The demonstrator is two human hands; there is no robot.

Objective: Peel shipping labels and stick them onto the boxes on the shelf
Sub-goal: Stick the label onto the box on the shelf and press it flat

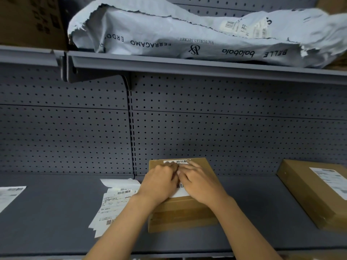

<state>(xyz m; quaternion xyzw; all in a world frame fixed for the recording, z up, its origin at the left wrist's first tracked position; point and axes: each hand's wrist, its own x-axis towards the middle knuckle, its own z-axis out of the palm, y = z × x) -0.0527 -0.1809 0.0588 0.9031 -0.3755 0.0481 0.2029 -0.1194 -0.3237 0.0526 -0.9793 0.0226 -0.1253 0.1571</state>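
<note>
Both hands, left (159, 182) and right (197, 180), flat and open, pressing white barcode label (180, 192) onto middle brown cardboard box (180, 212). Right-side box (308, 192) labelled already; loose label stack (114, 201) left beside.

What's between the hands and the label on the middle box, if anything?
Nothing visible. The left hand and right hand lie flat on the label, pressing it onto the top of the middle box.
</note>
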